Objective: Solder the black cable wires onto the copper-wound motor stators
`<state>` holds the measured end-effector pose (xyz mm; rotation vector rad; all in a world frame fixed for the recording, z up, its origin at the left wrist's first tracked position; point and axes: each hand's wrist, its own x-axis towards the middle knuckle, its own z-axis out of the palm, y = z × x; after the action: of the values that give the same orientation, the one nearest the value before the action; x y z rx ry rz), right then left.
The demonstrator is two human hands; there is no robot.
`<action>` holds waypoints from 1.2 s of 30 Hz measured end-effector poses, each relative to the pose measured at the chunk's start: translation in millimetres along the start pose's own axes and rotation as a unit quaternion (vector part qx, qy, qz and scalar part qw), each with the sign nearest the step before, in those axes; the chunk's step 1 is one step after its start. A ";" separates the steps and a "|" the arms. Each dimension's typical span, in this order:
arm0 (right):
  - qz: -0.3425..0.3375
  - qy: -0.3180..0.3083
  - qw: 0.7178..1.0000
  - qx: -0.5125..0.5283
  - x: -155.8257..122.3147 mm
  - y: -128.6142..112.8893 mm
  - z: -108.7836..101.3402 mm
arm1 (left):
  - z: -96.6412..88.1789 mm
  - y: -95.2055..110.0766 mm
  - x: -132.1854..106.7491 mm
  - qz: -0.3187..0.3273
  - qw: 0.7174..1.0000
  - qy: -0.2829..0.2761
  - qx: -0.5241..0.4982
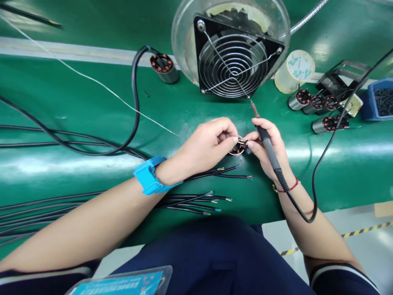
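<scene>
My left hand is pinched closed on thin coloured wire ends at a small motor stator that sits on the green table. My right hand touches the same stator with its fingertips and holds a soldering iron, whose tip points up and away toward the fan. A blue wrist strap is on my left wrist and a red string on my right.
A black fan with a wire guard stands just behind the hands. Several stators lie at right beside a tape roll and a blue bin. Another stator sits at back. Black cables with stripped ends lie near the front edge.
</scene>
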<state>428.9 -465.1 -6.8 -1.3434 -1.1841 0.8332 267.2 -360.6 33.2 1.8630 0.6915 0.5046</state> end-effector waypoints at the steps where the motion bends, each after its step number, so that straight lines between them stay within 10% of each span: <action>1: 0.011 -0.012 1.000 0.017 1.0 1.0 -2.4 | -1.7 1.1 -0.3 -0.005 1.000 -0.010 0.003; 16: 0.033 -0.186 0.982 -0.017 -1.6 -31.6 -18.5 | -18.1 18.5 -3.3 0.003 0.988 -0.143 0.061; 36: 0.022 -0.114 0.990 -0.075 -7.4 -42.6 -10.2 | -17.9 23.8 -5.9 0.006 0.984 -0.172 0.045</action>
<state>429.1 -479.5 35.3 -1.4268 -1.4230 0.9655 257.0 -359.4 61.8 1.9755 0.4768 0.1518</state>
